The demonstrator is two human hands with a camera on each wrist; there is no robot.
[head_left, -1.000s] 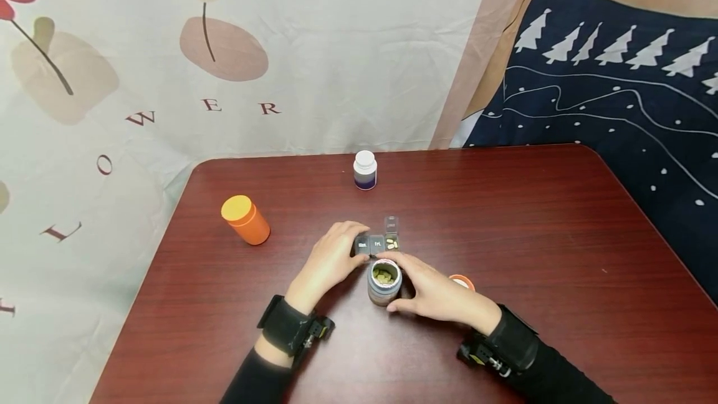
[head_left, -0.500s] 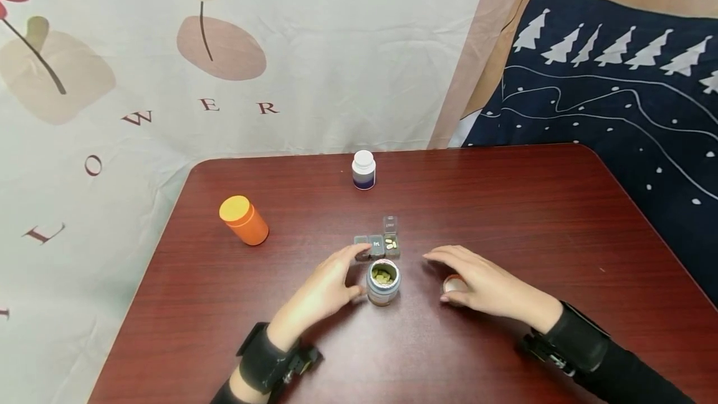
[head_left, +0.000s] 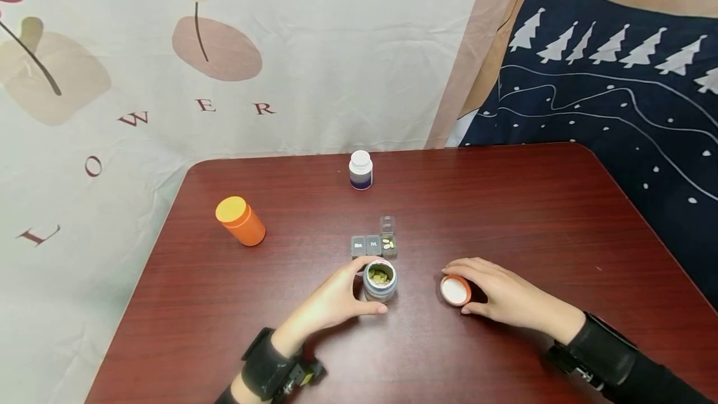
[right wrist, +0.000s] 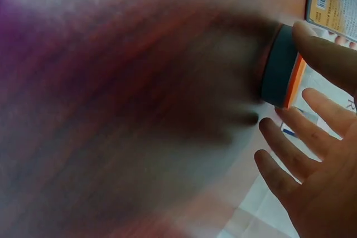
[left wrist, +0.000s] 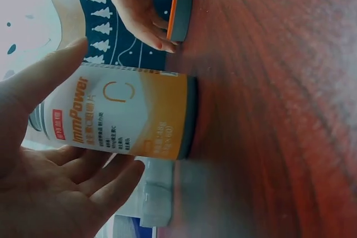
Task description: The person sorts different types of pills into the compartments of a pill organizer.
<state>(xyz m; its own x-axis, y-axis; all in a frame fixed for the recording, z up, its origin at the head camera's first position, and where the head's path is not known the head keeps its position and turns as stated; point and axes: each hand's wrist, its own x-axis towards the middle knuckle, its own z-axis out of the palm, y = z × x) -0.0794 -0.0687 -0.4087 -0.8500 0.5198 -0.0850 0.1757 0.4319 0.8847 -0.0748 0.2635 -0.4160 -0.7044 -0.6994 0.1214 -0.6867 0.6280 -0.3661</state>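
Note:
An uncapped supplement bottle (head_left: pixel 380 295) stands upright on the table, yellowish-green tablets (head_left: pixel 379 277) visible through its mouth. My left hand (head_left: pixel 335 298) curves around its left side, thumb in front and fingers behind, with a gap at the thumb. In the left wrist view the bottle's white and orange label (left wrist: pixel 120 112) faces the camera. To the right, the bottle's cap (head_left: pixel 454 290) lies with its white inside up and an orange rim. My right hand (head_left: pixel 513 295) is spread around that cap, thumb and index fingertips right at its edge, the other fingers loose.
Just behind the bottle sits a small pill organizer (head_left: pixel 373 245), its right lid raised over a few pale pills (head_left: pixel 388 244). An orange bottle (head_left: pixel 241 222) with a yellow cap stands at left. At the back edge is a white bottle (head_left: pixel 361 171).
My right hand has left the open bottle, moving right to the cap. My left hand has drawn back from the pill organizer and come around the bottle.

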